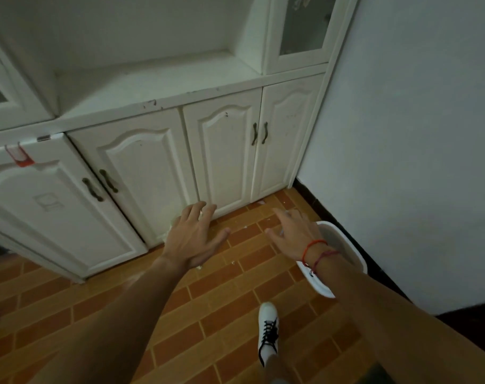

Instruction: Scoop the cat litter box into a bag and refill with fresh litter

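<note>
A white litter box [343, 246] stands on the tiled floor against the right wall, mostly hidden behind my right forearm. My right hand [294, 235] hovers over its near-left rim with fingers spread and holds nothing. My left hand [195, 235] is stretched forward, fingers straight, above a pale crumpled thing [171, 221] lying at the foot of the cabinet; what that thing is I cannot tell. The box's contents are out of sight.
A white cabinet [158, 162] with several shut doors and dark handles fills the far side. A white wall [415, 148] with a dark skirting bounds the right. My white laced shoe [268, 325] stands on the brown brick-pattern floor [180, 328]. Small white crumbs dot the tiles.
</note>
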Demonstrator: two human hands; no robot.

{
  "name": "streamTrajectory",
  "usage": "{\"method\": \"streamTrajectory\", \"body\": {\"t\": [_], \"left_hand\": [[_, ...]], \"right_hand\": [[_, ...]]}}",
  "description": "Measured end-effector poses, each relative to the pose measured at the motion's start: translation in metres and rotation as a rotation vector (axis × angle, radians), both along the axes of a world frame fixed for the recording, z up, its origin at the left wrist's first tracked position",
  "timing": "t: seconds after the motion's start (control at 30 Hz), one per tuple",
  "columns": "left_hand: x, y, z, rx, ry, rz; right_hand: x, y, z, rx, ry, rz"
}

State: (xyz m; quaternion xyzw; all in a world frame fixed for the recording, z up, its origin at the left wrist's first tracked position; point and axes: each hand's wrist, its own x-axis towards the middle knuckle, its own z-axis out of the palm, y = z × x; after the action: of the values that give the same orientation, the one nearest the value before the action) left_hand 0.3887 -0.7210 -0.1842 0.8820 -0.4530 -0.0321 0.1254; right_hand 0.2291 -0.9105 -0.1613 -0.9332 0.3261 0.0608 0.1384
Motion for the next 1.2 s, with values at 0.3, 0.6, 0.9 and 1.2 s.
{"method": "streamTrajectory", "body": {"t": [0.3,0.6,0.9,1.2], "left_hand": [[0.071,-0.13,-0.036,0.086,0.045,0.09],[0.122,-0.177,-0.056,0.149,0.123,0.208],[0.161,-0.168,-0.095,0.187,0.223,0.289],[0.229,-0.129,-0.167,0.16,0.398,0.528]], "right_hand": [[0.087,-0.149,-0.045,0.141,0.055,0.086],[0.169,-0.203,-0.062,0.247,0.148,0.238],[0.225,-0.199,-0.085,0.342,0.221,0.231],[0.316,-0.161,-0.172,0.387,0.219,0.213]]}}
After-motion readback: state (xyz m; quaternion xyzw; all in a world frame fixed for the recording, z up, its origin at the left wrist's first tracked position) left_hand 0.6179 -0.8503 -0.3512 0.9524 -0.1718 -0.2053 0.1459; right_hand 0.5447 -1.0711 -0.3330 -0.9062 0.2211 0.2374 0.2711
